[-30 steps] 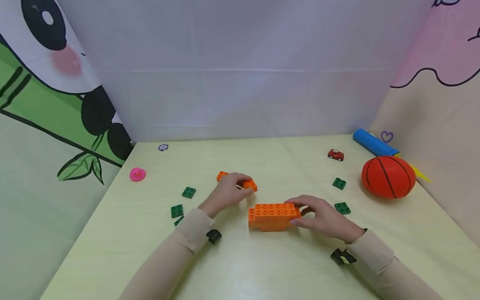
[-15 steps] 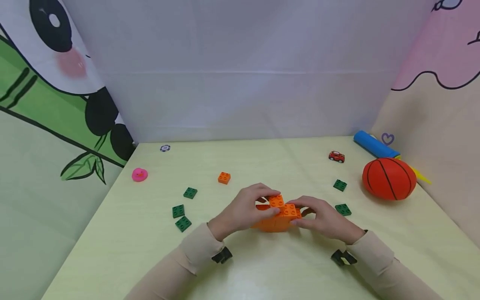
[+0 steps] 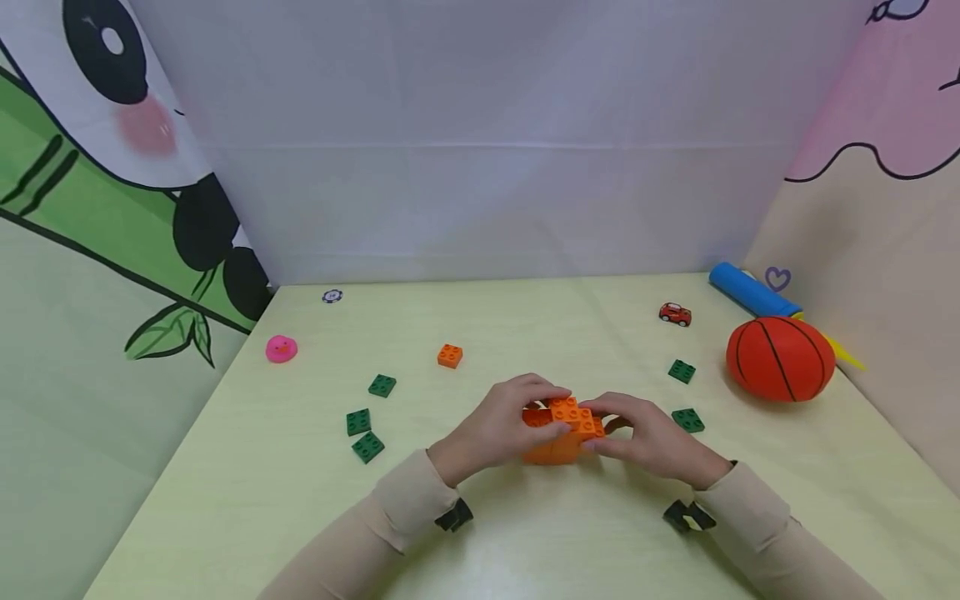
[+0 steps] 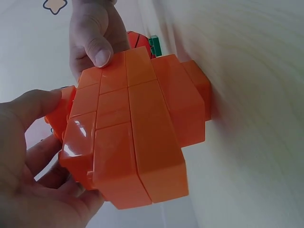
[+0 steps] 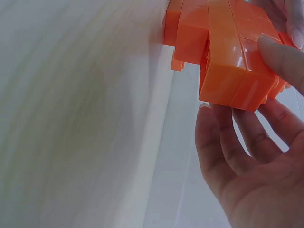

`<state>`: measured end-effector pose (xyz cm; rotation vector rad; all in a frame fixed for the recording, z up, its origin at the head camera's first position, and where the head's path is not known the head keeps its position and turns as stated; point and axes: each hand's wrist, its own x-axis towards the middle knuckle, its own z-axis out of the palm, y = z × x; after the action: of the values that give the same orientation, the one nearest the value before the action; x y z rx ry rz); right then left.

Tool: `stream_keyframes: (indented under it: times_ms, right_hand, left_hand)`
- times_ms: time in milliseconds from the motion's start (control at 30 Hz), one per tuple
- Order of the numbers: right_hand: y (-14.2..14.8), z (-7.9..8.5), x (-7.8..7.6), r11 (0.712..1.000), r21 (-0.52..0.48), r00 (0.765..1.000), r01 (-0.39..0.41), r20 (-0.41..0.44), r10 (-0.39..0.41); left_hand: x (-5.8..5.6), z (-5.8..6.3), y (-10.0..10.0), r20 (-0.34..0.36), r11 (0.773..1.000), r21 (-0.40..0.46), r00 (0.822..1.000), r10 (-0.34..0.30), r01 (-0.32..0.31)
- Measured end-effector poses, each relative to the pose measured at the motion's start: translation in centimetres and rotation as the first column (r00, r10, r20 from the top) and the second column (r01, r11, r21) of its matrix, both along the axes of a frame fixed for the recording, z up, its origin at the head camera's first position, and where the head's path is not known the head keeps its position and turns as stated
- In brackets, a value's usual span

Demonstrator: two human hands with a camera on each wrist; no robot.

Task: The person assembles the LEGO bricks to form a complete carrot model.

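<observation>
A built block of stacked orange toy bricks [image 3: 553, 453] stands on the table in front of me; its layered side fills the left wrist view [image 4: 114, 109]. My left hand [image 3: 495, 427] pinches a small orange brick [image 4: 60, 114] between thumb and fingers, at the top of the block. In the left wrist view that brick lies against the studded top; whether it is fully seated I cannot tell. My right hand [image 3: 651, 435] holds the block's right end, thumb on the near side and fingers at the far side. The left hand hides part of the block's left end.
A loose orange brick [image 3: 450, 356] lies beyond the left hand. Several green bricks [image 3: 368, 447] lie at left, two more green bricks [image 3: 687, 420] at right. Around them are a pink duck [image 3: 281, 349], poker chip [image 3: 332, 296], red car [image 3: 675, 314], basketball [image 3: 780, 358] and blue roll [image 3: 753, 290].
My left hand has picked up one of the two loose orange bricks, brought it nearer and right onto the block's top, then shifted slightly right. The right hand has stayed at the block's end.
</observation>
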<state>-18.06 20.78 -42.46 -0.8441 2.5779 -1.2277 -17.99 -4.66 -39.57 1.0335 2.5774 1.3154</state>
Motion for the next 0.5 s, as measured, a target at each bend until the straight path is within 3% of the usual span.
stream_keyframes:
  times_ms: [333,500]
  right_hand:
    - [0.02,0.09,0.12,1.0,-0.012,1.0,-0.007,0.005,0.007]
    - [0.02,0.13,0.12,1.0,-0.01,1.0,-0.008,-0.005,0.008]
  left_hand:
    - [0.17,0.18,0.03,-0.006,1.0,-0.02,1.0,0.009,-0.009]
    - [-0.07,0.3,-0.03,-0.017,0.999,-0.025,1.0,-0.02,0.02]
